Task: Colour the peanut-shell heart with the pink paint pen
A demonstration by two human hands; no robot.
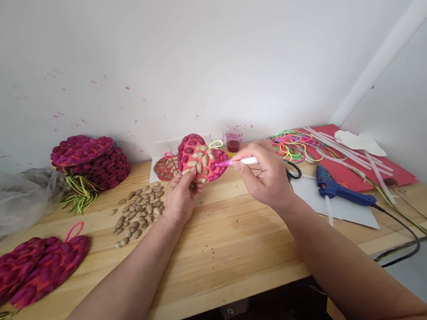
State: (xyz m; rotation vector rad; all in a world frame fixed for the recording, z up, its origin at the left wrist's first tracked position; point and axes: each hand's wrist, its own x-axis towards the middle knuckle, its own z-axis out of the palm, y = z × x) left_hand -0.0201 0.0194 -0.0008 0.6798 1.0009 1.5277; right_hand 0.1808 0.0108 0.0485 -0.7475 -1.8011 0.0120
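My left hand (181, 195) pinches the lower edge of a red heart-shaped piece (202, 165) covered with peanuts, raised above the table. Its outer peanuts are magenta and the middle ones are still plain tan; a yellow-green loop sticks out at its top. In my right hand (264, 175) is a paintbrush (245, 161) with a white handle, its pink tip touching the magenta peanuts on the right side. Behind the heart, partly hidden, lies another red piece with plain peanuts (166, 167). A small clear cup (233, 140) of dark red liquid stands against the wall.
Loose peanuts (139, 213) are spread left of my left hand. Magenta pieces form a stack (91, 160), and more lie at the front left (52, 270). A blue glue gun (344, 192), coloured cords (297, 144), scissors (293, 170) and red sheets (355, 175) occupy the right.
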